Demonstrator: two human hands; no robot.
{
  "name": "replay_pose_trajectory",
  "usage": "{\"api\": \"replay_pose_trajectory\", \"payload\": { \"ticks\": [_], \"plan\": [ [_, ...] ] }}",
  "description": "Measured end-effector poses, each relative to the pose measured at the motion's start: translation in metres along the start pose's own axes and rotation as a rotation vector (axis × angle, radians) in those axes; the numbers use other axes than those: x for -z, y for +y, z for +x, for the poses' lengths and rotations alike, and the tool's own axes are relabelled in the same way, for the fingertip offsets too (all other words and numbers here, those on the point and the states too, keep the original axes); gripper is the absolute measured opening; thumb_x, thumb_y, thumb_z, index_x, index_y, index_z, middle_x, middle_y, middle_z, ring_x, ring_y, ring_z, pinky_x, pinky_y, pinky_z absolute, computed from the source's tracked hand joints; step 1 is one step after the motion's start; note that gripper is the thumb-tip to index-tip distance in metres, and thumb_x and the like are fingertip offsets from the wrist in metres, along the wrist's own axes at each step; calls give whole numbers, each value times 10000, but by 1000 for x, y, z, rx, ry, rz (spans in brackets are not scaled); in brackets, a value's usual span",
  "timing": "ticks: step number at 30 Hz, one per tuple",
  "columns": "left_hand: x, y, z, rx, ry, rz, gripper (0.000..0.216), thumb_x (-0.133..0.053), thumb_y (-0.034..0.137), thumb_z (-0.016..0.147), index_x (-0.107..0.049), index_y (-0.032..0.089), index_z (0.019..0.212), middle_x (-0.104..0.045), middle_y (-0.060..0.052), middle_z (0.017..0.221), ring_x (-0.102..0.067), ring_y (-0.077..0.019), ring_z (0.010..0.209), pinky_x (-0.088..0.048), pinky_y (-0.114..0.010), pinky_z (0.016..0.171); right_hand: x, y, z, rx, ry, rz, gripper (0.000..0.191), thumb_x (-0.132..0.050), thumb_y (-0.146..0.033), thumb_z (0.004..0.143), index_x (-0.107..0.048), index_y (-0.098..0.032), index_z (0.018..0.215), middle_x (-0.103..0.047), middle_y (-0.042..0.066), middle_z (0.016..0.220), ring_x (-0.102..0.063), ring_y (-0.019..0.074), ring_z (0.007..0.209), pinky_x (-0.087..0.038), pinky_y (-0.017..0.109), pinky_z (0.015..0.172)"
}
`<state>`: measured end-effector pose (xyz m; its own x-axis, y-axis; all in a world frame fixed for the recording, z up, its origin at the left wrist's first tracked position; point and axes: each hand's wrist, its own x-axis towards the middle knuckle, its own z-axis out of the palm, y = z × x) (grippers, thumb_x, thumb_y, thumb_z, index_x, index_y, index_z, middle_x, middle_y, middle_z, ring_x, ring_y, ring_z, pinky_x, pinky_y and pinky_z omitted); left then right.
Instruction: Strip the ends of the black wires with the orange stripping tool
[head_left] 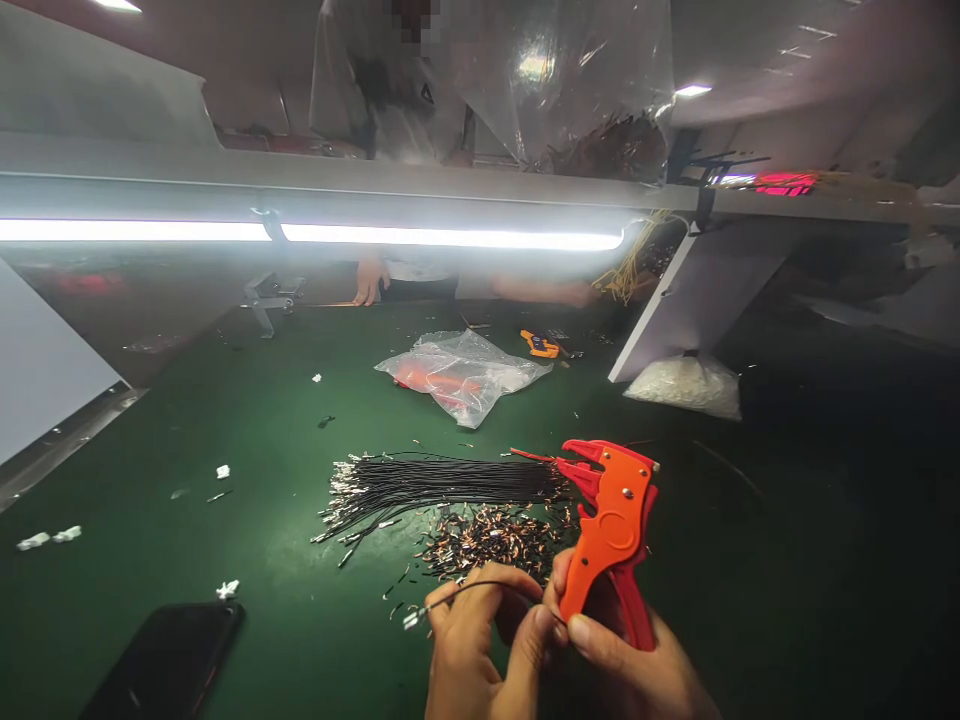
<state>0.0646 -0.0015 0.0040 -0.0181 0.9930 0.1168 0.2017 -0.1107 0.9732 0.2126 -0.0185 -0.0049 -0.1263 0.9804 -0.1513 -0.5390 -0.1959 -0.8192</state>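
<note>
My right hand (630, 665) is closed round the handles of an orange wire stripper (611, 525), held upright with its jaws pointing left. My left hand (476, 640) pinches a thin black wire (469, 588) with a metal terminal (412, 618) at its left end. Both hands meet near the bottom edge of the view. Just beyond them lies a bundle of black wires (442, 482) with terminals at the left, and a pile of stripped wire bits (491, 540) on the green table (225, 420).
A black phone (165, 660) lies at the lower left. A clear plastic bag (461, 375) with orange parts, a second orange tool (540, 345) and a bag of white pieces (686, 385) sit farther back. Another person's hands (369, 282) rest at the far edge under a strip light (315, 234).
</note>
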Motion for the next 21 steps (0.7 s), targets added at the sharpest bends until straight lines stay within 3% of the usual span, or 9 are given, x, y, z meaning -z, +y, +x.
{"api": "replay_pose_trajectory", "payload": {
  "ticks": [7, 15, 21],
  "plan": [
    [4, 2, 5, 99, 8, -78, 98, -716, 342, 760, -753, 294, 683, -718, -6, 688, -636, -220, 720, -370, -332, 831, 1, 1, 3, -28, -99, 61, 246, -784, -352, 802, -672, -196, 955, -634, 6, 785, -577, 149, 740, -476, 273, 711],
    [6, 4, 7, 37, 109, -216, 233, -740, 483, 754, -736, 261, 683, -685, -30, 708, -612, -209, 738, -414, -318, 784, 3, 5, 4, -34, -225, 73, 248, -762, -344, 833, -630, -192, 978, -639, 10, 805, -613, 157, 741, -473, 297, 703],
    [19, 21, 18, 185, 235, -417, 314, -848, 514, 624, -735, 223, 654, -658, -14, 731, -578, -168, 786, -452, -247, 764, 1, 9, 6, -15, -319, 61, 319, -749, -352, 848, -554, -193, 1043, -634, 18, 836, -651, 176, 749, -498, 333, 691]
  ]
}}
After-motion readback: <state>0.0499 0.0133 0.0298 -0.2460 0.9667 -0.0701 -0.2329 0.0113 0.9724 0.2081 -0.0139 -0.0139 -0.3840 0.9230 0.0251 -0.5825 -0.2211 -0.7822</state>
